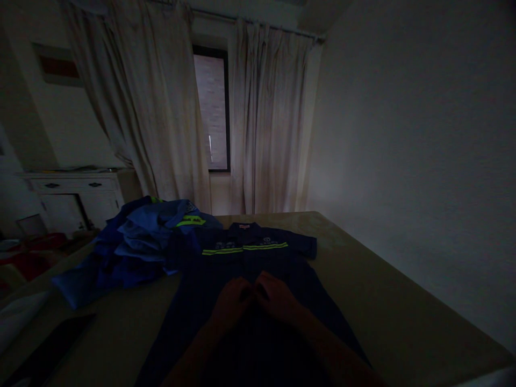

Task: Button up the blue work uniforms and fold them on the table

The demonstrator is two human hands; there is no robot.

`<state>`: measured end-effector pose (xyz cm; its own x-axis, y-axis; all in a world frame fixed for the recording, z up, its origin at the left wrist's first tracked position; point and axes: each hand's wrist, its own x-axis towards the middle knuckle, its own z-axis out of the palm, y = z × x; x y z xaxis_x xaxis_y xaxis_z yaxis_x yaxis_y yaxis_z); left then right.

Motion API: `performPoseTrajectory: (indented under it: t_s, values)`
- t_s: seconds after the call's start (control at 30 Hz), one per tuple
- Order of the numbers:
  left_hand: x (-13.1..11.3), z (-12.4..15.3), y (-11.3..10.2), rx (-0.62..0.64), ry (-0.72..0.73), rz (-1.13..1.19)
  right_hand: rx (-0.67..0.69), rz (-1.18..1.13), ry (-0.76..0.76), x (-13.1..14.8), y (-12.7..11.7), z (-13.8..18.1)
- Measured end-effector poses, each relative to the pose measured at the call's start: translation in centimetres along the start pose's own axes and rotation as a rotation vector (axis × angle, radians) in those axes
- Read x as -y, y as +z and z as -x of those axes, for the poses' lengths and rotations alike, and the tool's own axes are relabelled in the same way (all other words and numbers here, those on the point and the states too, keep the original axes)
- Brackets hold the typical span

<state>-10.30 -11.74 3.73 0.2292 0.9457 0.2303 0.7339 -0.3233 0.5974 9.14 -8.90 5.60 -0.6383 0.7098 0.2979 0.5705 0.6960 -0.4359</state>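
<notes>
Navy shirt [250, 336], beneath left grip [233, 299], right grip [278, 299]

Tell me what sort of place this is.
Likely a dim room in a home, perhaps used for sorting clothes: long curtains flank the window, a white cabinet stands behind, and a dark blue shirt lies spread on the table beside heaped garments.

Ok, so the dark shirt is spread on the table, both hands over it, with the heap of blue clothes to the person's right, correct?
One slip: the heap of blue clothes lies to the person's left, as the head view shows. The dark shirt is spread on the table, with the left hand and right hand over it.
</notes>
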Motion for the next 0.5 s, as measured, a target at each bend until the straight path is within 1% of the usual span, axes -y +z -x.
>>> performPoseTrajectory:
  t_s: [0.17, 0.3, 0.37, 0.43, 0.5]
  values:
    - [-0.2, 0.0, 0.3, 0.007, -0.045, -0.033, 0.015, 0.075, -0.068, -0.3, 0.7, -0.3]
    - [-0.4, -0.2, 0.5, 0.038, -0.092, -0.097, 0.023, 0.129, -0.045, -0.6, 1.5, -0.6]
    - [-0.6, -0.3, 0.5, 0.037, -0.111, -0.113, 0.010, 0.099, -0.034, -0.6, 1.8, -0.6]
    - [-0.9, -0.3, 0.5, 0.033, -0.134, -0.129, -0.014, 0.023, -0.016, -0.6, 2.0, -0.6]
    - [-1.2, -0.3, 0.5, 0.020, -0.151, -0.156, -0.053, -0.074, 0.037, -0.5, 2.0, -0.7]
